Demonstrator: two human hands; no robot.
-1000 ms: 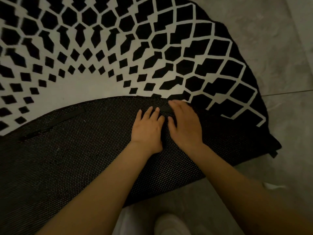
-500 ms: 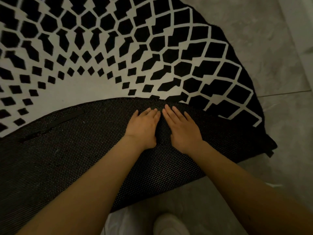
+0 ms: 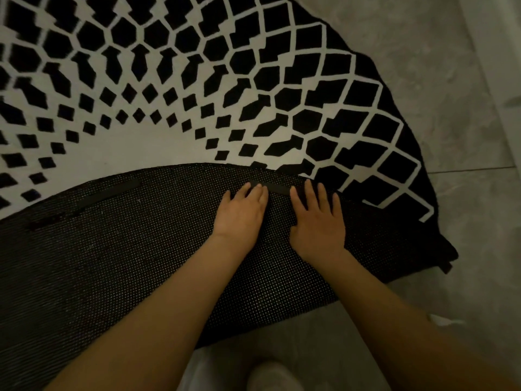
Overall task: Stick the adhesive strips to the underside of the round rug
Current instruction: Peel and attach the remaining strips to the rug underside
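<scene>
— Spread apart since half a second back: left hand (image 3: 242, 213) and right hand (image 3: 318, 221), side by side then, now with a stretch of black adhesive strip (image 3: 277, 189) bared between them.

— Gripping anything?

— Nothing. Both flat, palms down, fingers (image 3: 258, 193) stretched out and open, tips on or just beside the strip.

— And the strip's place?

— On the dotted underside (image 3: 141, 249) of the round rug (image 3: 253, 80), folded over onto the patterned face, close to the flap's far edge. Another strip (image 3: 110, 190) further left on the same flap, seemingly stuck down already.

— How to do the pressing well?

— Probably best to sweep outward from the middle toward each end, firmly, with flat fingertips, leaving no bubble or lifted corner. Keep the palms weighing on the flap, to stop it from springing back toward the floor (image 3: 465, 207). Finish by rubbing both ends hard: likeliest spots to peel. Right end too dim to judge by eye; check by touch.
</scene>
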